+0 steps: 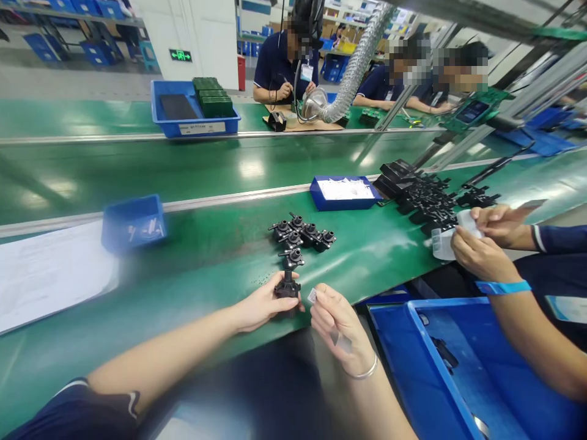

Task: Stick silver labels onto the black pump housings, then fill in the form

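My left hand point(266, 302) is wrapped round a black plastic part point(287, 287) with a round stem pointing up, at the front edge of the green table point(206, 269). Just to its right, my right hand point(337, 321) pinches a small whitish label point(312, 296) between thumb and fingertips, a short gap away from the black part. A grey translucent piece point(342, 341) shows at the palm of that hand. Several similar black parts point(293, 238) stand grouped on the table beyond my left hand.
A blue box of white slips point(346, 189), a small blue bin point(132, 223) and white paper point(55, 269) lie around. At right are piled black parts point(426, 195), a co-worker's hands point(486, 244) and a large blue crate point(458, 342). People sit across the belt.
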Demonstrator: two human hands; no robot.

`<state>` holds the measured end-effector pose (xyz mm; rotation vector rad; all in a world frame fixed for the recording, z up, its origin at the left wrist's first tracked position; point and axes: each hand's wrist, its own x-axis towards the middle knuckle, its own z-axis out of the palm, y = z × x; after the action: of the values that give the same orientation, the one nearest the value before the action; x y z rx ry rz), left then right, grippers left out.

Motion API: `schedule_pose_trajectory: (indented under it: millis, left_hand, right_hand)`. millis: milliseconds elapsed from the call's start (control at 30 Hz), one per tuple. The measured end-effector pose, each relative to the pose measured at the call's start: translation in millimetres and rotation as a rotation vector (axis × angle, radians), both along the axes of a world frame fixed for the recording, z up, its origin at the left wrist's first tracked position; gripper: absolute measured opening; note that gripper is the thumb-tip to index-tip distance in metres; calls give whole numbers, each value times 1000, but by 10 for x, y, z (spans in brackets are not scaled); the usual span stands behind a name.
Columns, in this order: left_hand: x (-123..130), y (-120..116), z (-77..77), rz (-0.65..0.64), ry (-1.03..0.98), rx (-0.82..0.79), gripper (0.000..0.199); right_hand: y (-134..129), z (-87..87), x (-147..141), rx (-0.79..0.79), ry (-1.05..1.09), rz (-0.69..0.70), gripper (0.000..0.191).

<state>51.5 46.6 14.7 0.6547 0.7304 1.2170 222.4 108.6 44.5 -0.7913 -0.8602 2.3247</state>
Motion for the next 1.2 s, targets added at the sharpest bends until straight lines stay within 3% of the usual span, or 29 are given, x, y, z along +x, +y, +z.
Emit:
schedule_pose_trajectory:
  millis: [167,300,400,700,1200]
  left_hand:
    - [17,15,-11,47,90,-21,61]
    - [69,0,-25,105,-10,-98,52]
    - [89,-14,-48,101,-59,-125,52]
    - [100,-34,-141,48,42,-67,59]
    - [105,-31,-152,55,53,-75,60]
  right_hand:
    - [-46,12,32,2,-85,35,24]
    - [-79,-32,2,14,-126,100,25]
    - [-80,-76,-35,14,-137,111,26]
    - [-38,-170,-49,-11,-145,112,28]
    - [-19,-176,-78,-36,-154,94,32]
